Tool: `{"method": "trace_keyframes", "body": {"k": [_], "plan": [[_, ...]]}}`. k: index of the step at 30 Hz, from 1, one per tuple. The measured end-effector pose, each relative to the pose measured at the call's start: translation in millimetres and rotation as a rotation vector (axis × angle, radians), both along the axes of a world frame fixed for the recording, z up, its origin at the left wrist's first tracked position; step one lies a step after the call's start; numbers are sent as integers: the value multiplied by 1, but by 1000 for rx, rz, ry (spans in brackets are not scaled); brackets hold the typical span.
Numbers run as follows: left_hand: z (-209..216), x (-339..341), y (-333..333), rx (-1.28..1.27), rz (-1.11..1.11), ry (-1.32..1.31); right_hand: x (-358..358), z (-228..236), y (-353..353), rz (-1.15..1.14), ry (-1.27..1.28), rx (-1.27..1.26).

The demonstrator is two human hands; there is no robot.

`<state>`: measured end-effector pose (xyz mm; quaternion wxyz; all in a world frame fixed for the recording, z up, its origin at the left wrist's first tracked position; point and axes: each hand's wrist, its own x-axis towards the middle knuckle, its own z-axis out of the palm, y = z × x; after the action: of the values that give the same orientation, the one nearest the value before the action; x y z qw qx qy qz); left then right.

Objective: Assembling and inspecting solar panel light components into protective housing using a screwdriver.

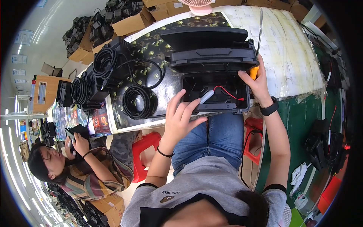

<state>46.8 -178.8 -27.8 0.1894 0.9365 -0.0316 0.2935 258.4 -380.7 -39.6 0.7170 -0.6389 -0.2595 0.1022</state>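
Note:
A black plastic case (217,107) sits at the table's near edge, with its lid (211,56) raised on the far side. Inside it lies a white tube-shaped part (207,97) with a thin red wire (225,90). My left hand (180,118) is at the case's near left corner, fingers apart, one fingertip beside the white part; whether it touches is unclear. At the right wall, my right hand (258,85) is closed around the orange handle of a screwdriver (254,72), its long thin shaft pointing away from me. My right thumb rests by the case's rim.
Coiled black cables (137,101) and black devices (113,56) lie left on the table. A pink fan (199,6) stands at the far edge. At lower left, a co-worker (89,166) sits handling a dark item. A green surface (289,132) with black parts extends right.

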Motion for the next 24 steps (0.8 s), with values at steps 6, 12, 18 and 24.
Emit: {"method": "trace_keyframes", "body": {"k": [6,12,18,24], "plan": [[10,8,7,62,-22,41,7,-12,0,-18,0,-32],[11,13,8,-37,-40,15,3,-9,5,-32,193,27],[4,12,12,-166,-61,-93,3,-11,5,-29,214,24],[14,39,27,-479,-41,-197,2,-6,4,-31,215,15]]}}
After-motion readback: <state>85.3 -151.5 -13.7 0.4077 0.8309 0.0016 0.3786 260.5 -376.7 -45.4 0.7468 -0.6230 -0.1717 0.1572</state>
